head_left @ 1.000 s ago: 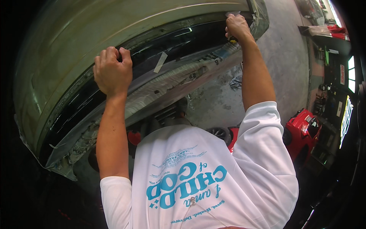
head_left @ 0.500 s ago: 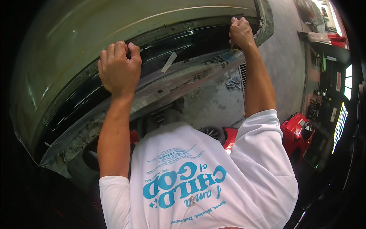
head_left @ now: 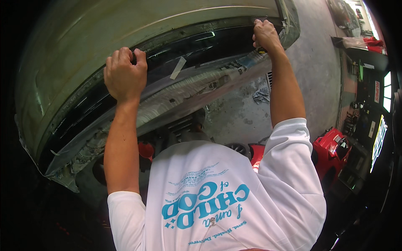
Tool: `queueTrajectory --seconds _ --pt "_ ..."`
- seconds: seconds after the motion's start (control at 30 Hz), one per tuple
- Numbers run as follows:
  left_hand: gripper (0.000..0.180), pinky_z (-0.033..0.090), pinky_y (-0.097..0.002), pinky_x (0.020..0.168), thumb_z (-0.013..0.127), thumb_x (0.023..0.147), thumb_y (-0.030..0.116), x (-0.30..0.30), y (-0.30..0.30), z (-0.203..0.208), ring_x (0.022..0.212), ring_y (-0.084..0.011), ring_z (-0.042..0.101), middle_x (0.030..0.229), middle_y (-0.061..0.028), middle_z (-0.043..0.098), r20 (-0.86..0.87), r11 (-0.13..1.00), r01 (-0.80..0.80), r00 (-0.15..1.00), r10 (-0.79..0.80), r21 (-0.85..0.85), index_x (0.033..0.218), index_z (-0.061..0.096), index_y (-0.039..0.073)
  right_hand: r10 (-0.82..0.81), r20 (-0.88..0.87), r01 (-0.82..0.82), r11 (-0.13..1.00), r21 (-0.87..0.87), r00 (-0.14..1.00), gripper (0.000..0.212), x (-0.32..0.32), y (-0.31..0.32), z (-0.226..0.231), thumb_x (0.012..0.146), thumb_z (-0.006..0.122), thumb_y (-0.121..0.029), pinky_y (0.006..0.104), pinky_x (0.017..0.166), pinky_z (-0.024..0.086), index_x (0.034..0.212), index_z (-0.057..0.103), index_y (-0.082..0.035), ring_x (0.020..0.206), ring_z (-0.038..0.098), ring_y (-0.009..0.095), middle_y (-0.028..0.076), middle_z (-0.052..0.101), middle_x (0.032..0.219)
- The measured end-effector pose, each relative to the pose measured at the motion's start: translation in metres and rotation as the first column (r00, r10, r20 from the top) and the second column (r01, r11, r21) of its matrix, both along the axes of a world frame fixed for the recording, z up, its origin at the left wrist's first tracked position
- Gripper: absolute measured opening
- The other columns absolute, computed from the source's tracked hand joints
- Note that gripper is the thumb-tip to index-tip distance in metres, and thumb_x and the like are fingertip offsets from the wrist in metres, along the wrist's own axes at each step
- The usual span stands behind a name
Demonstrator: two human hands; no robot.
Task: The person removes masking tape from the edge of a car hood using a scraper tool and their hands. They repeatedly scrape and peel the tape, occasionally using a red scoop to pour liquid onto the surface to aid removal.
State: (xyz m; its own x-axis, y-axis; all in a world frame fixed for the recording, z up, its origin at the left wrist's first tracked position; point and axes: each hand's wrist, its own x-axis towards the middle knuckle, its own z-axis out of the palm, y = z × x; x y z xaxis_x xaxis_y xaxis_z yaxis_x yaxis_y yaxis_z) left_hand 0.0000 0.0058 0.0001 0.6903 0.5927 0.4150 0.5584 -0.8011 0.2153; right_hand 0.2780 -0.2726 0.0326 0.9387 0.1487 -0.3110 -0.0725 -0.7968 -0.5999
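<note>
A large dull olive-beige vehicle panel (head_left: 109,29) fills the upper left, with a glossy black strip (head_left: 167,60) along its lower edge. My left hand (head_left: 125,75) is closed at that edge, fingers curled over. Something dark shows between its thumb and forefinger, too hidden to name. Farther right, near the panel's end, my right hand (head_left: 266,37) grips a scraper-like tool (head_left: 259,18). Its dark flat blade sticks out beyond the fingers against the edge, and a yellow-and-black end shows below the hand. A pale piece of tape (head_left: 178,68) sticks to the black strip.
Clear plastic sheeting and printed masking paper (head_left: 184,90) hang along the strip's lower side. Below lie a grey concrete floor (head_left: 238,113) with a crumpled cloth (head_left: 261,95) and a red object (head_left: 145,150). A red car (head_left: 331,152) stands at the right.
My left hand has shifted slightly left along the edge, and the gap between its thumb and fingers shows more. My right hand stays near the panel's end. The view has shifted slightly.
</note>
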Motion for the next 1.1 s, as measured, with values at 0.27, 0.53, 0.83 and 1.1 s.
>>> queueTrajectory --seconds 0.27,0.53,0.83,1.1 --pt "0.024 0.053 -0.0436 0.077 0.07 0.093 0.029 -0.001 -0.005 0.0 0.083 -0.0266 0.065 0.081 -0.0013 0.066 0.037 1.0 0.008 0.999 -0.007 -0.023 0.078 0.064 0.012 0.077 0.051 -0.072 0.993 -0.093 0.996 0.05 -0.019 0.028 0.001 0.109 0.041 -0.031 0.0458 0.078 0.063 0.116 0.06 0.014 0.072 0.079 0.036 0.03 0.075 0.09" --pt "0.026 0.053 -0.045 0.08 0.068 0.095 0.032 -0.002 0.0 -0.003 0.086 -0.0278 0.066 0.085 -0.0029 0.068 0.075 0.998 0.032 0.997 -0.028 -0.05 0.08 0.065 0.011 0.212 0.02 -0.212 0.977 0.018 0.977 0.043 -0.079 0.076 0.018 0.112 0.047 -0.036 0.0392 0.057 0.059 0.106 0.058 0.005 0.053 0.069 0.025 0.013 0.067 0.072" --pt "0.022 0.055 -0.044 0.081 0.068 0.094 0.031 -0.003 0.002 0.0 0.09 -0.0268 0.068 0.09 -0.0032 0.072 0.02 0.999 0.017 1.0 -0.016 -0.035 0.09 0.075 0.011 0.035 -0.018 -0.037 0.993 -0.109 0.999 0.05 -0.026 0.038 0.002 0.109 0.039 -0.031 0.0484 0.096 0.058 0.112 0.064 0.012 0.091 0.078 0.037 0.027 0.075 0.09" --pt "0.022 0.055 -0.0428 0.076 0.068 0.094 0.03 -0.002 -0.002 -0.001 0.086 -0.0266 0.067 0.087 -0.003 0.072 0.047 0.999 0.047 0.998 -0.046 -0.006 0.09 0.075 0.01 0.137 0.127 -0.127 0.989 -0.081 0.982 0.045 -0.058 0.061 -0.009 0.111 0.044 -0.035 0.0424 0.066 0.062 0.108 0.057 0.008 0.059 0.073 0.029 0.019 0.072 0.08"
